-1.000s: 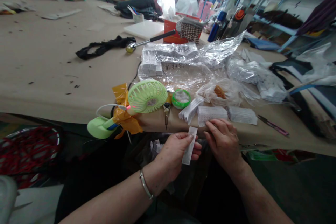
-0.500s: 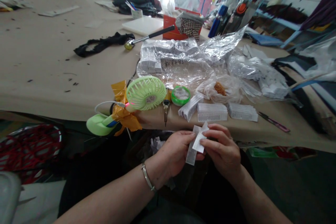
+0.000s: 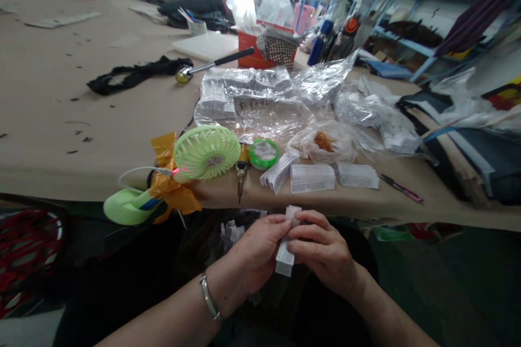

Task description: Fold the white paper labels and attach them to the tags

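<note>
Between my two hands, below the table edge, are white printed labels (image 3: 285, 261), lying one over another in a narrow strip. My left hand (image 3: 260, 249) pinches them between thumb and fingers from the left. From the right, my right hand (image 3: 321, 246) has its fingers closed on the same labels. The print is too blurred to read. Just beyond my hands, along the table edge, lie a fanned bundle of labels (image 3: 279, 171), a middle stack of labels (image 3: 312, 178) and a right stack of labels (image 3: 357, 175).
A green fan (image 3: 207, 152) is taped at the edge beside a pointed tool (image 3: 240, 179). Near them stand a green round tub (image 3: 264, 153) and plastic packs of labels (image 3: 252, 89). A pink-handled cutter (image 3: 402, 188) lies right. Loose labels (image 3: 232, 232) sit below the edge.
The labels in my hands were crossed at an angle and now lie lined up in one strip. The view has shifted, so the table's things appear further left.
</note>
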Demonstrator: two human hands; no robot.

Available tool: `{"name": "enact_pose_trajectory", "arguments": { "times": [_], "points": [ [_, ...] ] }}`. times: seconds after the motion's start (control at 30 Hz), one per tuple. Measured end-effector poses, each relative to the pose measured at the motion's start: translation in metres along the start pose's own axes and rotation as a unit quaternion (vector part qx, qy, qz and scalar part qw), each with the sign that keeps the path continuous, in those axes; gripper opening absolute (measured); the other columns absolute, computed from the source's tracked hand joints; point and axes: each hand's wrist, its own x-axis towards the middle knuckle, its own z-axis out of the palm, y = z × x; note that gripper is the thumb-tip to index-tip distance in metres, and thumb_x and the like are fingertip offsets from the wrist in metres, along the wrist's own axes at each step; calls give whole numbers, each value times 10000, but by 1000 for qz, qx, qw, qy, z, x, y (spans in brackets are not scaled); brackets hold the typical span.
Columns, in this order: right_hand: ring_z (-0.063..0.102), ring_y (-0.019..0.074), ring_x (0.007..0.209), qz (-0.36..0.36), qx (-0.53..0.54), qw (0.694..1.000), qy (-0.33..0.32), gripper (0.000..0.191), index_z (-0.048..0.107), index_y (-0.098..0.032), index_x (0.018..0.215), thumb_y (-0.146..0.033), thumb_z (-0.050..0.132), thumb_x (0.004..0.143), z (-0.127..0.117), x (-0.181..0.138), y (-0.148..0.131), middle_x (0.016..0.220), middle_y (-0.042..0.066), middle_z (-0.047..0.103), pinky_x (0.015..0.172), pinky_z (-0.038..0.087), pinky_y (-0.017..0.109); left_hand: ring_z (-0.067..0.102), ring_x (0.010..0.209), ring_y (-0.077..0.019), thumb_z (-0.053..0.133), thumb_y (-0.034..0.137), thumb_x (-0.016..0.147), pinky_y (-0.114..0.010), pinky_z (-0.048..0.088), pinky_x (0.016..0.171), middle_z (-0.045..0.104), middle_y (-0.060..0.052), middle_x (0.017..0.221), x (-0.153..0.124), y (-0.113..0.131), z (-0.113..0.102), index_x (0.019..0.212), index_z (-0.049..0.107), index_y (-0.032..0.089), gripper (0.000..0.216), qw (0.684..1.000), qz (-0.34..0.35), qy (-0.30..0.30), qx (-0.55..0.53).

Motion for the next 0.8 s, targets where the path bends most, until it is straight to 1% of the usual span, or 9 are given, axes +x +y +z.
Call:
{"name": "enact_pose_trajectory", "arguments": {
  "times": [0.1,0.13,0.2,0.27,0.33,0.43,0.53,0.7,0.8],
  "points": [
    [517,241,1169,64,-89,994,23,330,548,-200,1207,-177,532,878,-22,-10,22,1116,91,648,956,483,456,602,524,-123,616,210,810,-254,495,564,657,-63,674,-2,1,1,873,627,98,129,998,-30,45,37],
    [503,252,1182,104,-149,982,53,356,518,-184,1249,-195,508,893,-30,-15,32,1142,111,629,964,467,472,614,534,-129,594,208,828,-261,505,572,663,-67,679,-3,1,1,881,617,104,119,996,-37,62,46],
    [476,296,1192,176,-289,937,92,434,486,-141,1292,-326,511,900,-45,-24,53,1196,158,585,981,422,526,634,558,-138,569,207,849,-260,516,579,672,-73,692,-4,0,1,891,601,111,110,994,-43,85,58],
    [448,334,1208,197,-375,904,56,531,488,-108,1300,-440,507,887,-56,-33,69,1248,187,553,982,391,548,638,561,-139,570,207,851,-256,521,574,671,-71,687,-3,-2,1,892,595,111,107,993,-44,90,63],
    [449,330,1208,198,-411,890,13,492,526,-120,1275,-432,493,896,-60,-41,76,1259,169,560,983,380,525,640,558,-140,573,210,850,-254,523,567,670,-71,683,-2,-4,-1,894,594,108,113,993,-47,86,65],
    [499,287,1159,177,-413,894,-5,366,580,-150,1219,-329,493,911,-61,-48,75,1190,129,620,971,398,470,643,563,-142,575,217,848,-255,527,567,673,-73,690,-1,-7,-3,909,594,103,130,994,-47,76,61],
    [555,252,1096,153,-381,912,22,278,623,-166,1146,-244,522,899,-65,-52,74,1112,107,664,950,433,435,647,570,-143,565,212,853,-259,531,571,674,-71,692,-2,-7,-4,922,590,101,133,994,-45,74,64],
    [639,217,972,162,-278,938,127,141,681,-200,949,-204,561,874,-70,-54,72,967,73,701,894,496,415,643,557,-144,543,199,862,-263,530,564,676,-81,700,-5,-4,-2,920,589,92,130,992,-47,86,79],
    [661,203,925,190,-211,938,197,132,677,-213,942,-192,580,856,-57,-43,49,967,57,695,869,522,402,637,534,-144,530,212,868,-264,518,552,679,-95,708,-7,-4,0,923,596,96,144,992,-57,84,75]
  ]
}}
